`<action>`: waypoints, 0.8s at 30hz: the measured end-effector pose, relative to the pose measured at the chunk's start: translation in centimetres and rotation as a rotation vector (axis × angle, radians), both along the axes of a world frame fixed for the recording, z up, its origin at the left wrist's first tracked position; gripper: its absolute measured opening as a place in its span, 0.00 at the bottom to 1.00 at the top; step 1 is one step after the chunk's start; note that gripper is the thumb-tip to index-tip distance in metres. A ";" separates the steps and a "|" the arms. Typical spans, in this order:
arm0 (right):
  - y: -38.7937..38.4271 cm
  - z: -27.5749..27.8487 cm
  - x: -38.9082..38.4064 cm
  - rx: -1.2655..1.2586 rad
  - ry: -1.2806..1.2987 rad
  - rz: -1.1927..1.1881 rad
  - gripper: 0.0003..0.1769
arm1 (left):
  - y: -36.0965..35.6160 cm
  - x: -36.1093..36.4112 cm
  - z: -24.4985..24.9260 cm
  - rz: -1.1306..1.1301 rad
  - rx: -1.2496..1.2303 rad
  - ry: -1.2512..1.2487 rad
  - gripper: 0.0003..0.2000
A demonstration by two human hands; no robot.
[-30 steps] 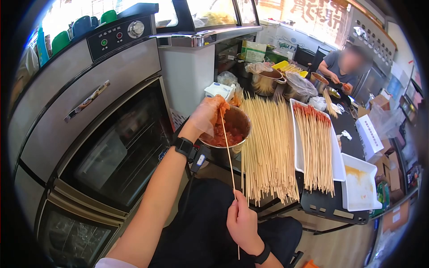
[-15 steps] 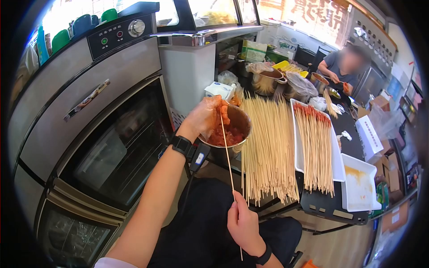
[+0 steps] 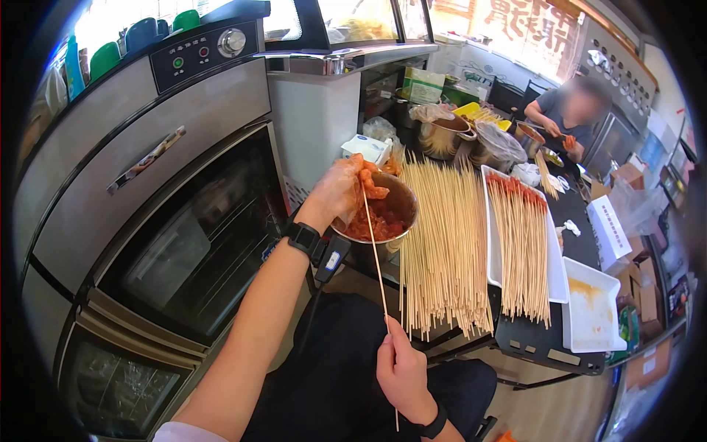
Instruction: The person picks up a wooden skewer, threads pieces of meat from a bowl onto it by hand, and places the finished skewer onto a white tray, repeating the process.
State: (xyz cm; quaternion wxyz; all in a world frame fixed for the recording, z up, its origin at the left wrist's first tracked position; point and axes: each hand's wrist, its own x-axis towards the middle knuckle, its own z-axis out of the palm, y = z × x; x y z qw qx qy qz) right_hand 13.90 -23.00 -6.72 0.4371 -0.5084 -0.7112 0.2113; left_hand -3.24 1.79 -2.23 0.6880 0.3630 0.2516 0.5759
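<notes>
My left hand (image 3: 339,190), in a clear plastic glove, pinches a piece of red marinated meat (image 3: 374,186) over a metal pot (image 3: 409,214). More red meat (image 3: 379,222) lies inside the pot. A long bamboo skewer (image 3: 378,276) slants from my right hand up to the meat, its tip hidden in the meat or behind the fingers. My bare right hand (image 3: 402,370) is closed around the skewer's lower part. Right of the pot spreads a thick row of bare bamboo skewers (image 3: 442,258).
A white tray (image 3: 495,254) holds skewers with red meat ends (image 3: 519,243). Beside it stands a stained white tray (image 3: 589,306). Pots (image 3: 442,138) and a tissue box (image 3: 366,149) sit farther back. Another person (image 3: 567,114) works across the table. A steel cabinet (image 3: 199,236) fills the left.
The loose end of the meat now sticks out farther right from my left fingers. My right hand keeps its hold on the skewer, and the whole view has shifted slightly.
</notes>
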 end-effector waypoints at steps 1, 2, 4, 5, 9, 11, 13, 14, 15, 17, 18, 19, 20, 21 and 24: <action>0.0 0.0 0.0 -0.001 -0.003 0.001 0.20 | 0.0 -0.2 0.0 -0.012 0.009 -0.007 0.15; 0.0 0.1 0.0 -0.001 -0.003 0.001 0.20 | 0.0 -0.2 -0.1 -0.024 0.017 -0.015 0.14; 0.0 0.2 0.0 -0.016 -0.004 0.001 0.20 | -0.1 0.1 0.0 0.000 0.003 0.010 0.15; 0.1 0.2 0.1 -0.016 -0.004 0.001 0.20 | -0.2 0.2 0.2 0.024 -0.012 0.034 0.16; 0.4 -0.2 0.2 -0.010 0.007 0.004 0.20 | 0.2 -0.1 -0.2 -0.064 0.039 0.067 0.15; 0.3 -0.2 0.2 0.008 0.020 -0.012 0.20 | 0.1 0.2 -0.2 -0.034 0.079 0.094 0.17; 0.2 0.0 0.1 -0.017 0.019 -0.033 0.20 | 0.1 0.3 -0.2 -0.035 0.087 0.121 0.17; 0.1 0.1 0.0 -0.017 0.018 -0.034 0.20 | 0.1 0.3 -0.2 -0.036 0.093 0.150 0.17; 0.1 0.1 0.0 -0.028 -0.007 -0.043 0.20 | 0.0 0.3 -0.2 -0.037 0.093 0.149 0.17; 0.2 0.3 -0.3 -0.039 -0.033 -0.053 0.20 | -0.1 0.5 -0.3 -0.046 0.119 0.188 0.16; 0.3 0.6 -0.5 -0.041 -0.029 -0.050 0.21 | -0.2 0.6 -0.3 -0.047 0.118 0.185 0.16; 0.4 0.9 -0.6 -0.045 -0.024 -0.048 0.21 | -0.3 0.7 -0.4 -0.015 0.112 0.189 0.16; 0.4 1.1 -0.6 -0.045 -0.022 -0.054 0.21 | -0.3 0.8 -0.5 0.015 0.105 0.196 0.16; 0.5 1.2 -0.6 -0.057 -0.033 -0.053 0.19 | -0.4 1.0 -0.5 0.008 0.106 0.200 0.16; 0.7 1.3 -0.8 -0.055 -0.050 -0.060 0.17 | -1.0 1.4 0.0 -0.009 0.118 0.139 0.15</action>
